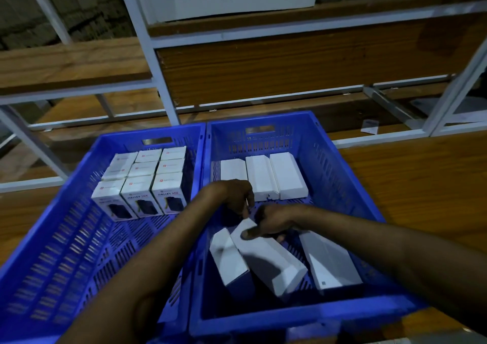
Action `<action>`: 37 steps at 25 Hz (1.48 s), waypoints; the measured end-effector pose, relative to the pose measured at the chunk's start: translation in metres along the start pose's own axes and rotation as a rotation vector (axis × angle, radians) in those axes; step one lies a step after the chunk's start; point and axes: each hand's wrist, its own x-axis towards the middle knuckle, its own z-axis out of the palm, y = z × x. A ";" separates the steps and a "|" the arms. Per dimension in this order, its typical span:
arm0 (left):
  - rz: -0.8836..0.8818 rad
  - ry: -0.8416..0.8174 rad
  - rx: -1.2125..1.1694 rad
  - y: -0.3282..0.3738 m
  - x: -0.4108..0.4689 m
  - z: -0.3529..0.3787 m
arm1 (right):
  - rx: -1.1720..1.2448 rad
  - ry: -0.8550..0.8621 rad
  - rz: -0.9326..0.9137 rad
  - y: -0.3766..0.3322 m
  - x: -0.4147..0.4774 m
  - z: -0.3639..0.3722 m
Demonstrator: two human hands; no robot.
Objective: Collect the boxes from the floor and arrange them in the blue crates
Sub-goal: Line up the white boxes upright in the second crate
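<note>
2 blue crates [342,175] sit side by side, the right hand [276,221] pinching a tilted white box [266,259] thumb on top, loose boxes either side of those fingers, the left hand [234,193] curled just beyond, fingers bent.

Middle front box [142,201], left crate [52,238]: "HALLEY 20K"
Right front box [170,197]: "HALLEY 20K"
Small logo print on box tops: too blurred to read

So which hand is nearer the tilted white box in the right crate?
Right. The right hand grips the tilted white box; the left hand hovers just beyond its far end.
</note>
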 end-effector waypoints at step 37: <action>0.083 0.603 -0.787 -0.013 -0.045 -0.020 | 1.057 0.493 -0.338 -0.026 0.003 -0.067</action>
